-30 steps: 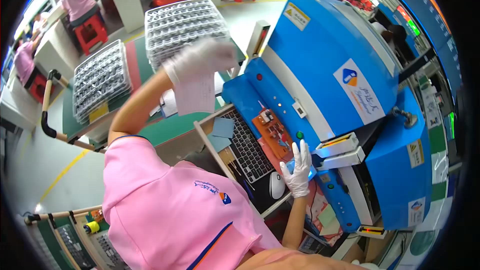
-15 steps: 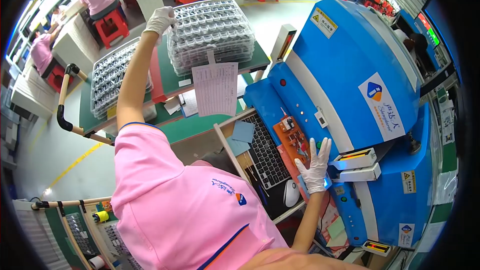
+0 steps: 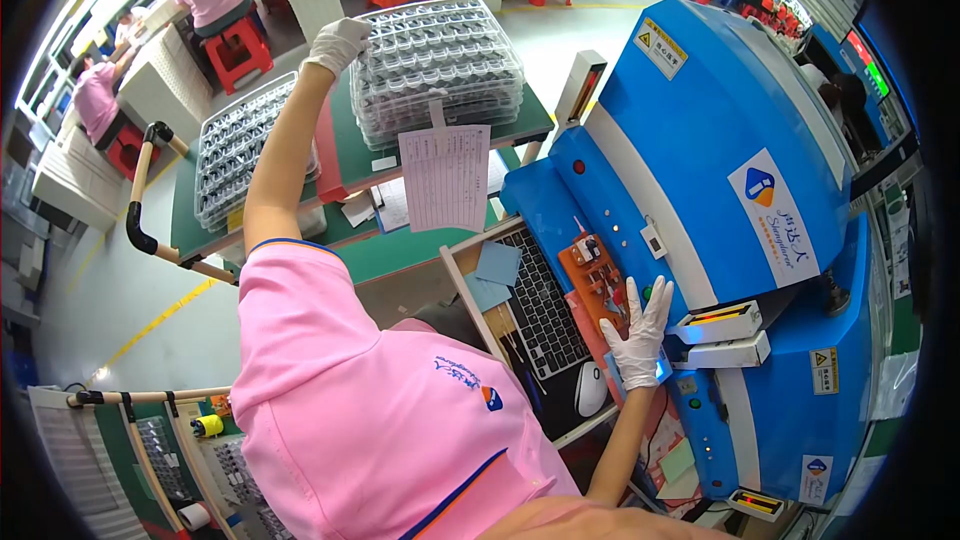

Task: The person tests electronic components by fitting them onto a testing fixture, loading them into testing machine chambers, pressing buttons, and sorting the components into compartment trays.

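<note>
Head view: A worker in a pink shirt spans two stations, arms well apart, both hands gloved in white. L hand (image 3: 340,45), upper left of frame, is half curled at the near-left corner of a tray stack (image 3: 437,52), upper ctr; fingertips meet the top tray's rim, but can't tell if they grip it or a small dark part. R hand (image 3: 638,342), right of ctr, is spread wide, palm down, nothing seen in its grasp; it lies over the front of a blue machine (image 3: 720,150), thumb by an orange fixture (image 3: 597,275), fingers near a green btn (image 3: 648,293). Contact w/ either can't be confirmed.

Risks, as judged here: a sideways tug at the corner could skew the stack or jolt parts from their cells, esp. w/ one hand on it. A written sheet (image 3: 447,178) hanging on the stack's front could snag a sleeve or wrist. At right, fingers resting so near the btn might press it by accident, esp. if the worker is watching the trays. Keyboard (image 3: 545,312) and mouse (image 3: 591,390), lower ctr, sit close to that wrist; a careless drop of the arm could knock the mouse.
</note>
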Tool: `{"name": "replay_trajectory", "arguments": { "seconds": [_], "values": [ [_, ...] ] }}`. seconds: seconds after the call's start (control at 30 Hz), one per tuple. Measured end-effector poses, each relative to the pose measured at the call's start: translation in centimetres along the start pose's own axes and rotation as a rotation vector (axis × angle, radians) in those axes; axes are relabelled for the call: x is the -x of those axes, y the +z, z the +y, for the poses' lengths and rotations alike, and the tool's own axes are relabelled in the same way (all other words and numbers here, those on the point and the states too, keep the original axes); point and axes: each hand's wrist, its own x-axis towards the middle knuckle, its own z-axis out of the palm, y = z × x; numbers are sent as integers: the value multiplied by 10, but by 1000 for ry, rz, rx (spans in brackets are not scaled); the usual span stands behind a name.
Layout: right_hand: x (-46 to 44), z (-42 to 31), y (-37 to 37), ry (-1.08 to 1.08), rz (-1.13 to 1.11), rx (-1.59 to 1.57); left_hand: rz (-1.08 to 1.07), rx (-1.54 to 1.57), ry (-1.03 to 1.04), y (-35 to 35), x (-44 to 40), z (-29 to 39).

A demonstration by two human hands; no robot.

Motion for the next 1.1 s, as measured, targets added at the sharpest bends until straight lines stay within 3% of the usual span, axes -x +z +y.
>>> {"name": "replay_trajectory", "arguments": {
  "seconds": [0.33, 0.63, 1.0, 1.1],
  "values": [
    [-1, 5, 3, 11, 36, -111, 13, -404, 296, -27, -1, 0],
    [0, 9, 9, -7, 87, -110, -182, -340, 251, -26, -10, 9],
    [1, 13, 13, -34, 112, -94, -574, -558, 235, -27, -50, 20],
    [2, 14, 13, -37, 122, -99, -585, -594, 219, -27, -51, 26]
  ]
}}
